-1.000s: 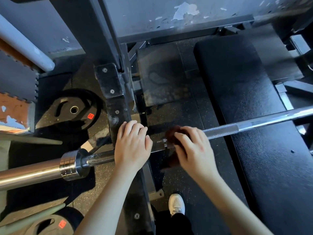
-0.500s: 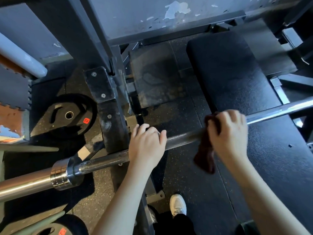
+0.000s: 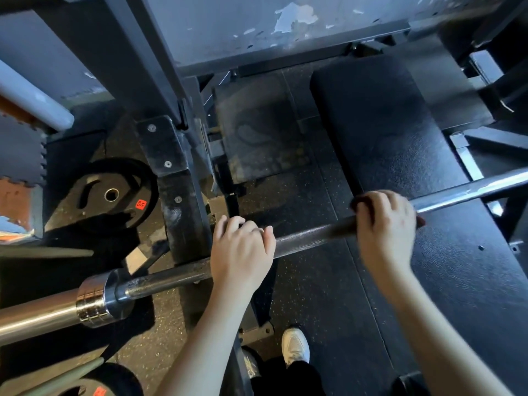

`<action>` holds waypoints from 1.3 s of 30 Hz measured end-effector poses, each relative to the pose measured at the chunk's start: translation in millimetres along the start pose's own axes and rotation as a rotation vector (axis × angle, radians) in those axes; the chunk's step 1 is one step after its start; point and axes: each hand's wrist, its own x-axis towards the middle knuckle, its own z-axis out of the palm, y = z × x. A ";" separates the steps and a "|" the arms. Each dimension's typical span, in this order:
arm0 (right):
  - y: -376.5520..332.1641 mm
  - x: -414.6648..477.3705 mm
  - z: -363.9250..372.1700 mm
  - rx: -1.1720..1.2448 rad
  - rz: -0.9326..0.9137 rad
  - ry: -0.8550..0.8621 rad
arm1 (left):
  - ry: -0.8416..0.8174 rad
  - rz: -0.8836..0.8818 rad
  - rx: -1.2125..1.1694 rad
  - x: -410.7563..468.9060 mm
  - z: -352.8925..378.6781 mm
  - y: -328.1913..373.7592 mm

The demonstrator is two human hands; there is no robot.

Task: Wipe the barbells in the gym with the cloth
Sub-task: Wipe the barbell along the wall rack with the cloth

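Moved: right hand point(image 3: 384, 224) and cloth point(image 3: 360, 202) now sit farther along the barbell shaft point(image 3: 311, 238) from the left hand point(image 3: 241, 252), at the bench edge; a second ago the two hands were close together by the rack.
Shoe: white trainer point(image 3: 295, 345) on speckled rubber floor point(image 3: 314, 310), nearest, below the bar.
Left hand: fingers curled over the knurled shaft just right of the rack upright point(image 3: 177, 201), steadying it.
Right hand: fingers wrapped over the dark red cloth, clamping it round the shaft; only the cloth's edges show beside the hand.
Barbell: lies across the rack, collar point(image 3: 94, 298) and sleeve point(image 3: 37, 312) at left, shaft running right over the bench pad point(image 3: 400, 144).
Behind: 15 kg plate point(image 3: 111, 195) left of the upright; chipped wall point(image 3: 257, 30) farthest.
Risk: bar may roll in its cradle if the left hand eases; cloth may catch on the knurling and bunch, leaving the underside unwiped.
Room: bare shaft open rightward to the frame edge; leftward blocked by left hand, upright, then collar.
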 end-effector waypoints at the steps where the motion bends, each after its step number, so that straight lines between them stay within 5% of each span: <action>1: -16.0 -9.6 5.3 0.025 -0.024 -0.038 | 0.002 0.005 0.002 -0.7 -0.1 -0.1; 6: -20.5 -16.1 0.0 0.035 -0.371 -0.231 | -0.023 0.001 0.001 -2.3 -2.1 1.6; 11: 12.6 5.0 -10.4 -0.025 0.011 -0.067 | -0.012 0.001 0.015 -8.0 0.6 1.3; 13: -13.5 -13.0 -0.7 0.007 0.019 -0.090 | -0.034 0.012 0.005 -9.8 -2.2 4.2; 18: -1.1 -18.0 -15.8 0.028 -0.302 -0.283 | -0.354 0.068 0.005 -10.0 -14.0 4.3; 23: -0.2 -17.0 -15.8 0.034 -0.015 -0.154 | -0.657 0.109 -0.035 22.2 -24.7 16.3; 25: -19.1 -37.4 -10.9 0.095 -0.064 -0.166 | -0.751 -0.001 -0.171 30.0 -22.6 26.5; 29: 8.1 -22.0 -25.9 0.033 -0.332 -0.260 | -0.593 -0.033 -0.140 19.4 -14.7 32.1; 34: 10.5 -8.4 -16.7 -0.016 0.068 -0.157 | -0.294 0.049 -0.012 0.0 -7.5 37.3; 39: -2.3 -32.9 -22.0 0.057 -0.293 -0.267 | -0.263 0.054 0.033 -8.1 -3.2 38.2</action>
